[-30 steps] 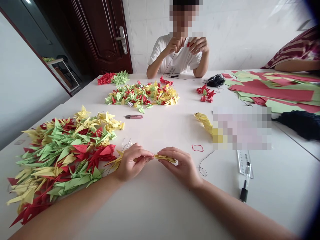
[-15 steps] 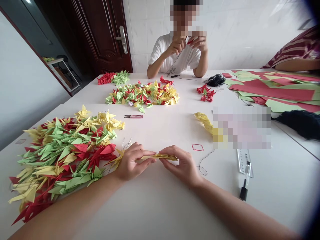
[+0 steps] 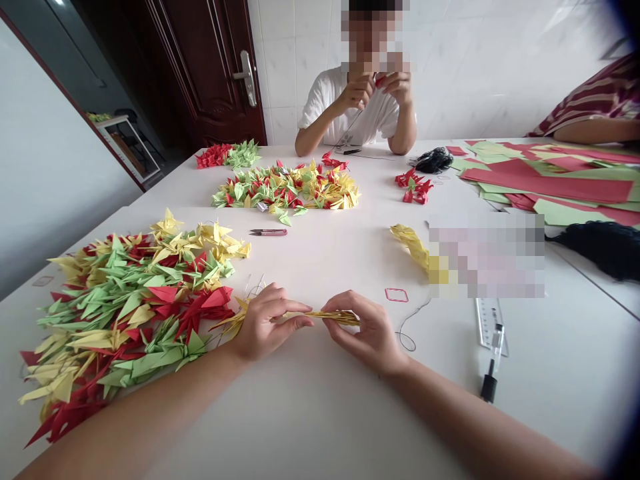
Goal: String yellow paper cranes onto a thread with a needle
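Note:
Thin layers of yellow folded paper (image 3: 345, 318) stretch between my two hands, low over the table. My left hand (image 3: 267, 323) pinches the left part between thumb and fingers. The right part is in my right hand (image 3: 370, 330), gripped the same way, with layered edges showing under the fingers. Yellow points of a folded paper crane (image 3: 231, 323) poke out behind my left wrist; whether they join the held paper is hidden. Just left of that lies a large heap of red, green and yellow paper cranes (image 3: 135, 307).
Small pink thread snips (image 3: 269, 233), a twisted yellow paper string (image 3: 410, 245), a red square outline (image 3: 397, 295), a ruler (image 3: 486, 323) and a pen (image 3: 494, 363) lie about. Farther off are more cranes (image 3: 285, 189), black thread (image 3: 434, 160), coloured paper sheets (image 3: 545, 180) and a seated person (image 3: 355, 110).
My right hand has shifted very slightly right, and a little more of the yellow paper's layered edges shows. Otherwise both hands keep their hold.

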### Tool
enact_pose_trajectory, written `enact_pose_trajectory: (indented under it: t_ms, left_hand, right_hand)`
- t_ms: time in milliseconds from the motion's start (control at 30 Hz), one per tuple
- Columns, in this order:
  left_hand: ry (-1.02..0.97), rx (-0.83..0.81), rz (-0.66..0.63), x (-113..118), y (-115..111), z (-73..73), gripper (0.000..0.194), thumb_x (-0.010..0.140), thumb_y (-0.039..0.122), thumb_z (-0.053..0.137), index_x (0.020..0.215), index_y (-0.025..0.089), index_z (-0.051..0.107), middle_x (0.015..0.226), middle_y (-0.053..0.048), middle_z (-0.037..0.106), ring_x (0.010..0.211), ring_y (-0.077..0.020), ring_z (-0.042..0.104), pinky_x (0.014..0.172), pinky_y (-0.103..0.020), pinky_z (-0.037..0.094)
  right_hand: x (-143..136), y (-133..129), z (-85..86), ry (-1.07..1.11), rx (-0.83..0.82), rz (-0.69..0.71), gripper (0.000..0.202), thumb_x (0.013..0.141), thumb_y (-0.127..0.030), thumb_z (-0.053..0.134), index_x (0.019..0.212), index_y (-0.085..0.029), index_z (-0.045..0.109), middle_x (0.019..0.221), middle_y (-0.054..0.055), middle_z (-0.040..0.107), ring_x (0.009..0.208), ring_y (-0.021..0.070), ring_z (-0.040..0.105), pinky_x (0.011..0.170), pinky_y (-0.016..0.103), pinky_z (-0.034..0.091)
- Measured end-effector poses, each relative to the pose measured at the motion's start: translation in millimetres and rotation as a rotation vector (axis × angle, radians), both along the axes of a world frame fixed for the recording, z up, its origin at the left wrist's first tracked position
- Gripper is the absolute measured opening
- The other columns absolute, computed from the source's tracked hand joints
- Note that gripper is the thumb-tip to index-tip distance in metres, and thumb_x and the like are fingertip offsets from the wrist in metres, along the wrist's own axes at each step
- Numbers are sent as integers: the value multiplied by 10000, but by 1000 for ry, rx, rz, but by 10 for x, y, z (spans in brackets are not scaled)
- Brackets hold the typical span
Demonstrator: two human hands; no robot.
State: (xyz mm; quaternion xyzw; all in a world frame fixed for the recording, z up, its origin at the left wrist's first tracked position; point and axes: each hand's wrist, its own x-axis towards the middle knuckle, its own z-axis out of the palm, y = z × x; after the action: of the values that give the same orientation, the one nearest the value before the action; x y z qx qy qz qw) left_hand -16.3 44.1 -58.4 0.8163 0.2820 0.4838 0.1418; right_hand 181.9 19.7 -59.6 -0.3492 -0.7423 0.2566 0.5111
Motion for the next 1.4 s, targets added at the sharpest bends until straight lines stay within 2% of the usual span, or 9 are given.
enact_pose_trajectory:
  t_ms: [233,400,567,700,800,900,1067,1233,1400]
  left_hand:
    - [85,11,38,13,-7,7,33,800,216,687,807,196,662,555,49,465,526,-94,397,591,-254,376]
    - [185,7,40,38,-31,55,89,837,237,642,762,191,629,558,43,512,544,-102,433,621,-260,391]
    - [230,-15,87,37,-71,64,116,846,243,613,954,202,624,816,-23,629,771,-151,568,752,-292,452]
    - [300,-40,257,36,-99,49,300,849,210,532,1148,199,551,1067,-79,607,978,-207,557,880,-360,431]
    - [499,-92,405,59,-124,44,477,772,247,558,1233,158,470,1185,-120,580,1069,-284,521,912,-452,381]
    - [681,-115,476,96,-154,58,485,724,252,551,1191,147,469,1134,-121,610,1070,-312,522,884,-490,360]
    - [813,-110,534,126,-185,96,290,692,212,529,979,174,535,953,-79,641,945,-295,564,785,-475,350]
    - [776,-82,478,96,-165,61,282,788,207,527,1068,170,520,909,-46,660,855,-238,597,743,-406,348]
    - [697,19,395,85,-154,33,188,899,264,527,1074,197,540,823,-4,677,788,-191,613,742,-358,333]
  right_hand:
    - [-32,22,-32,-69,-167,-36,155,762,-104,551,863,-211,601,786,10,650,683,133,606,604,251,495]
    - [-45,27,-56,-106,-261,69,184,816,-149,538,943,-223,649,890,31,686,793,146,653,684,260,533]
    - [-35,27,-87,-89,-311,-16,210,845,-167,513,982,-234,658,919,33,697,824,157,672,721,290,559]
    - [-32,31,-117,-134,-295,-167,214,847,-158,502,960,-238,664,926,23,706,834,165,669,722,300,555]
    - [-35,35,-125,-224,-239,-257,213,860,-159,487,945,-236,666,908,21,716,832,175,656,720,313,537]
    - [-31,38,-126,-351,-157,-291,249,829,-94,469,912,-229,662,894,27,721,870,202,638,748,350,506]
    - [-29,32,-119,-496,-89,-280,292,778,-33,467,889,-230,651,920,27,718,907,223,614,817,407,443]
    - [-45,43,-136,-457,-91,-190,306,754,-26,481,908,-227,652,958,19,717,915,208,603,822,383,448]
    - [-58,52,-158,-417,-107,-196,311,748,-55,497,954,-230,651,880,18,711,865,191,597,803,368,457]
